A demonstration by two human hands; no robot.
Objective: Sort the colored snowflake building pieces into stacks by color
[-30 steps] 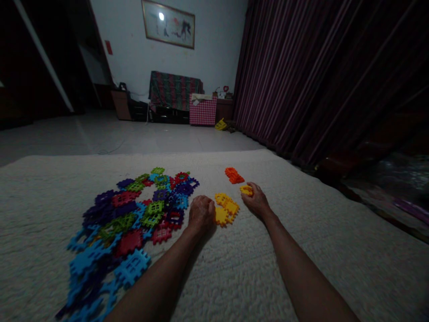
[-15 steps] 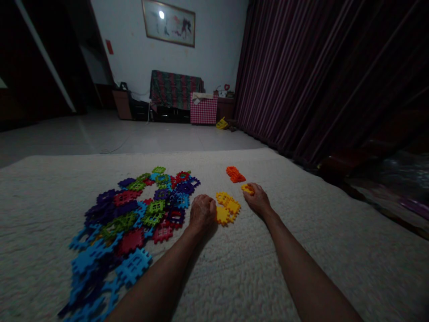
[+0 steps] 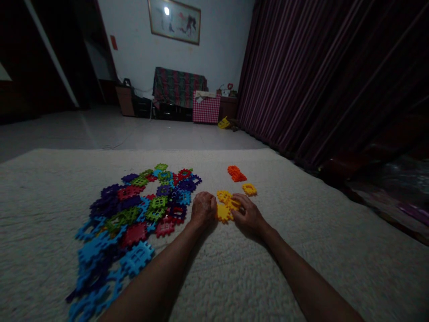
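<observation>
Tiles (image 3: 223,213), yellow and toothed, lie between your curled left hand (image 3: 203,208) and right hand (image 3: 248,217), which touches them, presumably for two-sided control; neither grip can be confirmed.

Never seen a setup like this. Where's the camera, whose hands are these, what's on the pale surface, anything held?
There is no robot here: these are a person's bare hands, seen by a camera worn on that person's head, looking forward and down. On the pale textured cover lies a mixed pile of toothed plastic pieces, to the left. The left hand rests beside a yellow cluster; its fingertips are hidden, so I can't tell whether it holds anything. The right hand has its fingers on that cluster, though a firm grip isn't clear. Beyond it lie a separate yellow piece and an orange group.
</observation>
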